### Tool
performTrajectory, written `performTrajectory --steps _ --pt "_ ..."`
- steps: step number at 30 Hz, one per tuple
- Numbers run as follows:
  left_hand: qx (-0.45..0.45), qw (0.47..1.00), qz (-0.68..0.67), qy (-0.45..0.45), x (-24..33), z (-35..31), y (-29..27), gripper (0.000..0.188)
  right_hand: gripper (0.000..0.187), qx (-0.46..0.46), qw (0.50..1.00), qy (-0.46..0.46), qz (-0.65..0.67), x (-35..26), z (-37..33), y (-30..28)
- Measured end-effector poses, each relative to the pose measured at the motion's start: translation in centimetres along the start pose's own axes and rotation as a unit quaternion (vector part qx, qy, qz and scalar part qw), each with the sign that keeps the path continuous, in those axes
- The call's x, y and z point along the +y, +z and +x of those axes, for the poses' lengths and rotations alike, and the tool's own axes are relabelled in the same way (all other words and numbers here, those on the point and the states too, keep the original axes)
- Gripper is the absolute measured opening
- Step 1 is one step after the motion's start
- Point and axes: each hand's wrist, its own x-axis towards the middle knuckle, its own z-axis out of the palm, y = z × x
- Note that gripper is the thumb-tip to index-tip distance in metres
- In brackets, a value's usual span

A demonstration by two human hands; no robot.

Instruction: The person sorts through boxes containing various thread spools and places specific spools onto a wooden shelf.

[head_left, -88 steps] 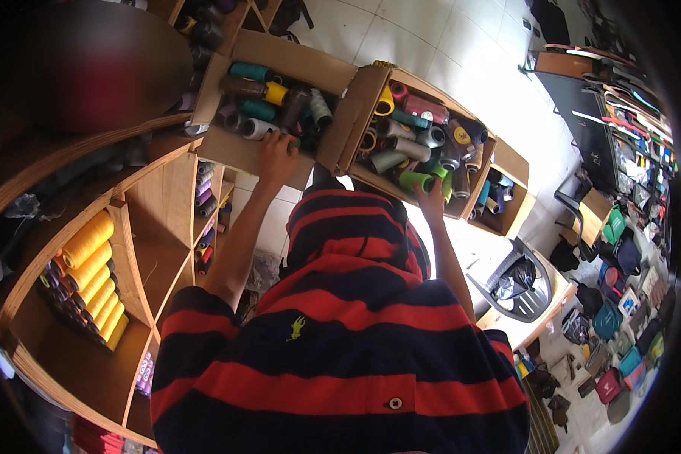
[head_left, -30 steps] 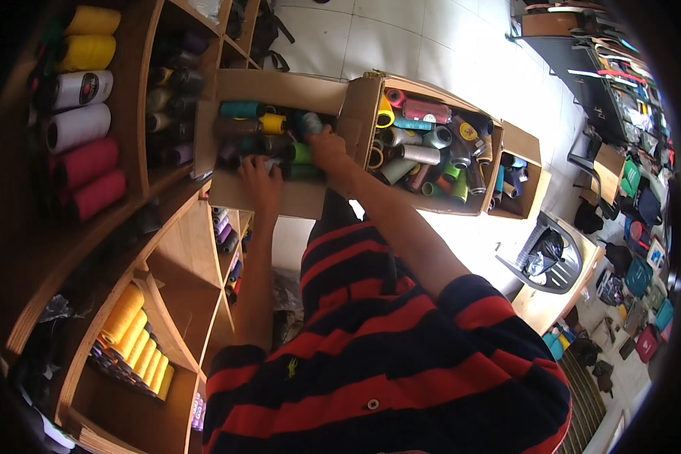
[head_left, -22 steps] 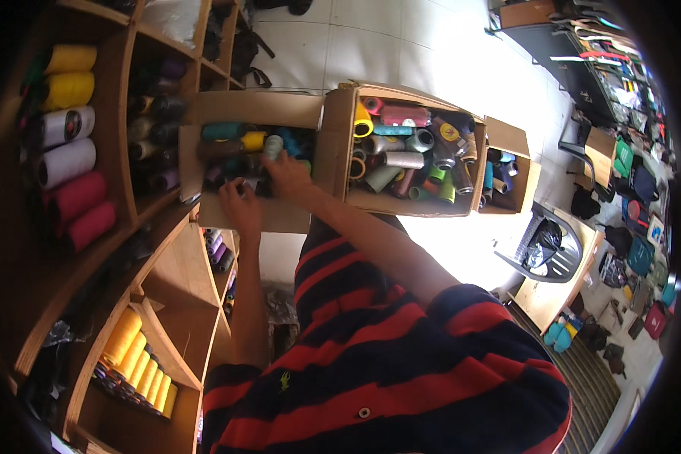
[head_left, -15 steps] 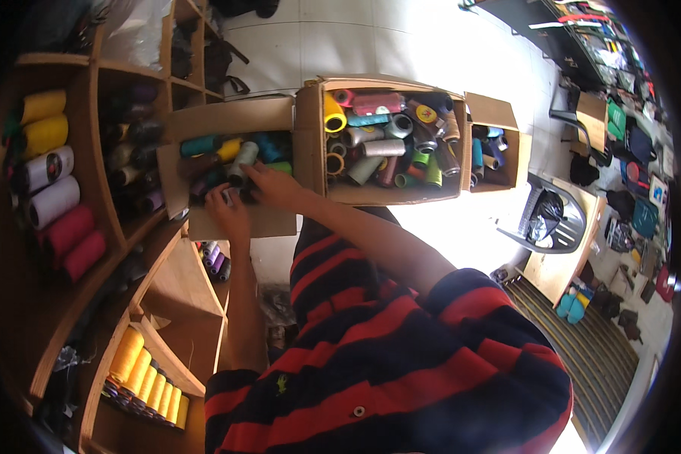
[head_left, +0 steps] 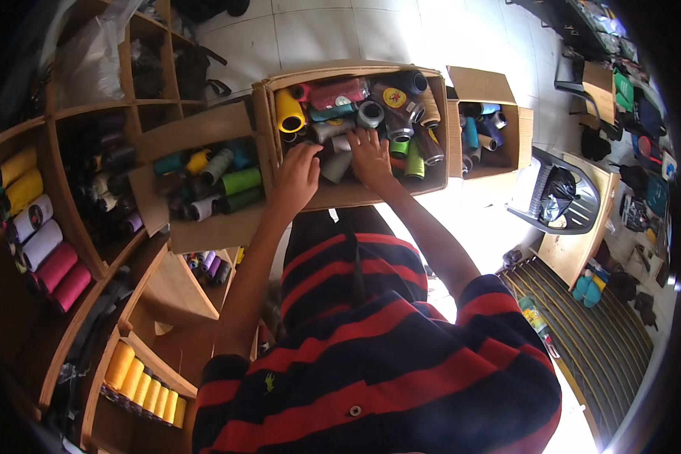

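The middle cardboard box (head_left: 356,200) holds many thread spools in mixed colours. My right hand (head_left: 372,160) lies over the spools inside it, fingers spread, fingertips beside a grey spool (head_left: 337,144). Over the box's left side is my left hand (head_left: 298,172), its fingers stretched toward the spools and nothing seen in them. A pale spool (head_left: 336,166) lies between the hands. Nearby in the box are a yellow spool (head_left: 289,110), a wrapped dark red spool (head_left: 339,94) and a green spool (head_left: 415,160). My hands cover part of the contents.
To the left, an open-flapped box (head_left: 193,236) holds a grey-green spool (head_left: 219,166), a bright green spool (head_left: 241,180) and others. A smaller box (head_left: 483,78) of spools adjoins on the right. Wooden shelves (head_left: 91,219) with spools line the left; a dark chair (head_left: 564,223) stands right.
Both hands have moved right, from the left box to the middle box. The grey-green spool that was at my right hand now lies in the left box. The view has shifted.
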Motion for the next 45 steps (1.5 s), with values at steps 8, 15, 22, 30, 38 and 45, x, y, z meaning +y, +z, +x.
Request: performTrajectory --steps 8,15,22,30,38,45 --pt "-0.078 0.958 0.271 -0.045 -2.9 3.5 7.7 0.051 0.049 -0.143 0.981 -0.037 0.125 2.6 -4.1 0.4" --pt "-0.137 0.911 0.349 -0.174 -3.8 3.1 10.4 0.063 0.034 -0.086 0.956 -0.086 0.268 6.6 -3.1 3.4" --pt "-0.077 0.884 0.401 -0.229 0.5 3.9 8.0 0.062 0.034 -0.053 0.961 -0.119 0.246 5.2 -0.6 2.4" --pt "-0.057 0.874 0.398 -0.272 0.9 2.5 6.8 0.061 0.032 -0.258 0.957 -0.089 0.098 2.2 5.7 3.5" --pt "0.021 0.91 0.328 -0.253 1.5 0.2 7.7 0.067 0.036 -0.297 0.946 -0.095 0.09 0.9 7.2 3.3" --pt "0.052 0.92 0.285 -0.264 2.4 -1.3 8.0 0.066 0.028 -0.22 0.949 -0.224 0.016 4.0 5.6 2.5"
